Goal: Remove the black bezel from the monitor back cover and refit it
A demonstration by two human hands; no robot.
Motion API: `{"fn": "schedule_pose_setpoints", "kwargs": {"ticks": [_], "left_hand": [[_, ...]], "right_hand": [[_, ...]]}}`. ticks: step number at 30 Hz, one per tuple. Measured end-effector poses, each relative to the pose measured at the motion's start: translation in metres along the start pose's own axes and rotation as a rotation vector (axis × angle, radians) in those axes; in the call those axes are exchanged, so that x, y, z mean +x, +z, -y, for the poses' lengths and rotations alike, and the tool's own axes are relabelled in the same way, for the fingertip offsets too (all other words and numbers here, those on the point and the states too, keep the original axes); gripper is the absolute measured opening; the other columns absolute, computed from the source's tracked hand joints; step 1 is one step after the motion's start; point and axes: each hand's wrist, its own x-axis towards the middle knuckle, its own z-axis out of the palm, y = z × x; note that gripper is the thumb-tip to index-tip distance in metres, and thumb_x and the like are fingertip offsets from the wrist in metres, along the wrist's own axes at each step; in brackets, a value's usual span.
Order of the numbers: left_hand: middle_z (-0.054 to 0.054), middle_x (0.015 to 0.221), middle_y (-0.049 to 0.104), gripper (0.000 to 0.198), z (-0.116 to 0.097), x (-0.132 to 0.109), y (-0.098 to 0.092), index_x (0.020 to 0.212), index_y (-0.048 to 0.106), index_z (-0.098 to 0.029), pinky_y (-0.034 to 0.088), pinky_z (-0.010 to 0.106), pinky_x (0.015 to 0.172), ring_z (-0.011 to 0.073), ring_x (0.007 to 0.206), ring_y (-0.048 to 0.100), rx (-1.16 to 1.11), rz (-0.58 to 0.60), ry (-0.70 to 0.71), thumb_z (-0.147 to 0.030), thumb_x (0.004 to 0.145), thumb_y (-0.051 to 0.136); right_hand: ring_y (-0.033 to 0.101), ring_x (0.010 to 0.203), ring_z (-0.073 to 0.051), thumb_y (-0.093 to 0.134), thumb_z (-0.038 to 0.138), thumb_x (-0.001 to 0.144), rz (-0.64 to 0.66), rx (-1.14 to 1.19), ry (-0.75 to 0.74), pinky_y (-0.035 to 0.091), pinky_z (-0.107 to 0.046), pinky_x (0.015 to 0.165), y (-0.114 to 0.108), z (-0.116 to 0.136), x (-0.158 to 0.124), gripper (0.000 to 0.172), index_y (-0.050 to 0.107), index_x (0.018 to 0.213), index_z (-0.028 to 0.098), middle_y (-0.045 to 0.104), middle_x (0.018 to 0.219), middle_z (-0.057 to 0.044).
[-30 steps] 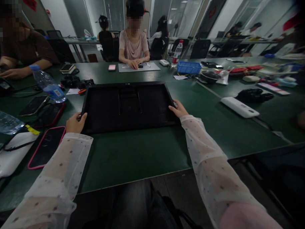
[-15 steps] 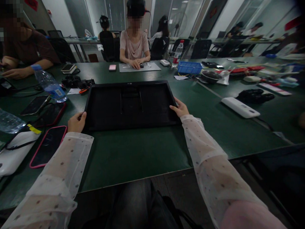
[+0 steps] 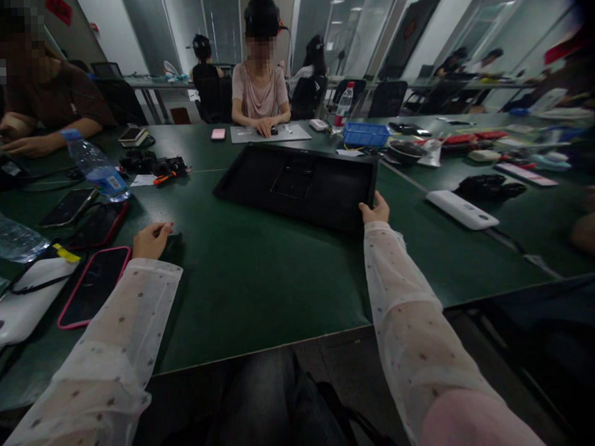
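Black tray point(image 3: 296, 187) held at its right edge by the right hand point(image 3: 375, 212), stretching leftward from it.
Left hand point(image 3: 150, 242) curled, fingertip gap unclear, with a pink-edged phone point(image 3: 95, 285) to its near left.

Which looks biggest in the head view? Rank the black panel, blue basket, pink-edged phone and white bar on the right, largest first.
1. Black panel
2. Pink-edged phone
3. Blue basket and white bar, too alike to rank
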Motion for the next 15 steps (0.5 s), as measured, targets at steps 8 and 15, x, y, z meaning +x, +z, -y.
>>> {"fn": "schedule_pose_setpoints", "kwargs": {"ticks": [8,15], "left_hand": [[0.011,0.11,0.081,0.041,0.002,0.0,0.0,0.115,0.078,-0.018,0.051,0.044,0.108,0.0309,0.115,0.073,0.009,0.002,0.028,-0.043,0.094,0.053],[0.012,0.113,0.081,0.045,0.001,0.0,0.001,0.121,0.078,-0.016,0.051,0.04,0.109,0.0281,0.116,0.073,0.017,0.021,0.011,-0.043,0.095,0.052]], "right_hand": [[0.039,0.158,-0.037,0.055,0.022,0.082,-0.325,-0.21,0.103,0.024,-0.064,0.131,-0.022,-0.001,-0.006,0.081,0.043,0.161,0.008,0.051,0.161,-0.022],[0.053,0.149,-0.035,0.054,0.018,0.092,-0.198,-0.211,0.117,0.038,-0.042,0.128,-0.037,0.039,-0.038,0.073,0.038,0.162,0.003,0.066,0.143,-0.027]]}}
